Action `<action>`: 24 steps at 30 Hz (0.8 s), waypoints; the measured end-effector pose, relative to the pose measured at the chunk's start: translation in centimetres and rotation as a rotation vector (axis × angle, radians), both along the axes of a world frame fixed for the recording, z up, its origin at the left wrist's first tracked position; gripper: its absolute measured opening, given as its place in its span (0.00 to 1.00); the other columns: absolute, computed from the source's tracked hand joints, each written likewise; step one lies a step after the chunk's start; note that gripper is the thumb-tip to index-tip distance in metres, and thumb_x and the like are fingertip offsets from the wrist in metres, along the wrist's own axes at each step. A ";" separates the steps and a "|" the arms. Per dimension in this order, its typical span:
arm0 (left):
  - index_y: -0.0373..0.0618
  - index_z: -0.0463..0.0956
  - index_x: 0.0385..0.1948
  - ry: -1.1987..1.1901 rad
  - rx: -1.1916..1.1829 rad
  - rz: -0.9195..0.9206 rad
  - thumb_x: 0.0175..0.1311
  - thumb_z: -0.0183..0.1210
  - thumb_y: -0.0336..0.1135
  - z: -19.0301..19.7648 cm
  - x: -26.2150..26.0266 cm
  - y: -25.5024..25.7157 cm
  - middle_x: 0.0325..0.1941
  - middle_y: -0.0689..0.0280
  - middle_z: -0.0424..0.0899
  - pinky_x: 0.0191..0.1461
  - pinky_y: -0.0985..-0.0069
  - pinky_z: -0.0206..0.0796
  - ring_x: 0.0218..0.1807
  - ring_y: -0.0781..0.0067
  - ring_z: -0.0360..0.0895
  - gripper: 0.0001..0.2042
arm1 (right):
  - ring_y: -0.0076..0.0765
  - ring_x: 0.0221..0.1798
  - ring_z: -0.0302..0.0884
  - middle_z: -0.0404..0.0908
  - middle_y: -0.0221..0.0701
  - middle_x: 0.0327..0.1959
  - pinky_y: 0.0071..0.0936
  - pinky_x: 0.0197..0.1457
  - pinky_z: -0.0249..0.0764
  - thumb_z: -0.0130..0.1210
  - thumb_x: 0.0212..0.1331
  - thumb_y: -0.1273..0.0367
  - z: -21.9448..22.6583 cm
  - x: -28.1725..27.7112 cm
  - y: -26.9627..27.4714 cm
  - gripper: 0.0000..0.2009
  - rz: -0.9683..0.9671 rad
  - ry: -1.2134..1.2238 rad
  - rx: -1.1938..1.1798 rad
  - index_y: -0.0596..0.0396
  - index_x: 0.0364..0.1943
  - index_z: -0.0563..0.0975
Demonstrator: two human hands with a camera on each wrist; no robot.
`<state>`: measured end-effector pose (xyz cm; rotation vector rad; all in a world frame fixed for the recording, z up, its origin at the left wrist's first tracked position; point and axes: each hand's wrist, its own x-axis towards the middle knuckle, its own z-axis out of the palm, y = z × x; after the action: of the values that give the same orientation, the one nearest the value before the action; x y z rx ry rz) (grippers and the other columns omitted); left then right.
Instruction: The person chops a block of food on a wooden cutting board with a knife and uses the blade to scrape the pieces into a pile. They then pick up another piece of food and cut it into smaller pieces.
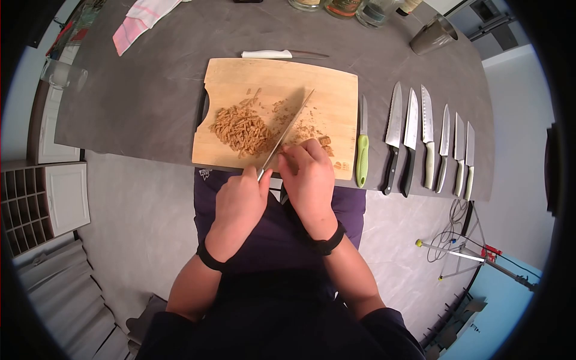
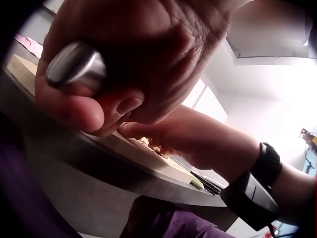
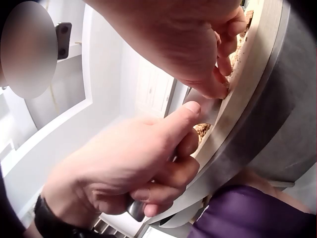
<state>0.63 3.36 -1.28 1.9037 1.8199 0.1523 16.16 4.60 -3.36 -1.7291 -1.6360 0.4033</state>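
Note:
My left hand [image 1: 240,201] grips the handle of a large knife [image 1: 292,123], its metal handle end [image 2: 77,67] poking out of the fist in the left wrist view. The blade runs up and to the right across a wooden cutting board [image 1: 276,71]. Left of the blade lies a heap of brown food pieces [image 1: 240,129], cut into short strips. My right hand [image 1: 311,180] is close on the other side, its curled fingers and thumb pinching a small brown bit beside the blade, mostly hidden. Crumbs and a brown chunk [image 1: 326,141] lie past its fingertips.
A white-handled knife [image 1: 267,54] lies behind the board. A green-handled knife [image 1: 362,150] and a row of several knives [image 1: 410,141] lie to the right. A metal cup [image 1: 433,35], bottles [image 1: 343,7] and a pink-striped cloth [image 1: 141,24] are farther back.

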 end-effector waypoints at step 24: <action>0.40 0.78 0.37 -0.001 0.064 -0.015 0.84 0.60 0.48 0.9 -0.8 -2.4 0.22 0.47 0.86 0.31 0.47 0.80 0.28 0.36 0.87 0.19 | 0.49 0.41 0.82 0.82 0.35 0.37 0.46 0.46 0.80 0.74 0.59 0.69 0.2 0.1 0.0 0.07 -0.027 -0.068 0.012 0.55 0.33 0.86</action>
<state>-0.15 0.98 -0.40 1.9598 1.8200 0.2085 16.23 4.58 -3.13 -1.7712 -1.6580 0.3247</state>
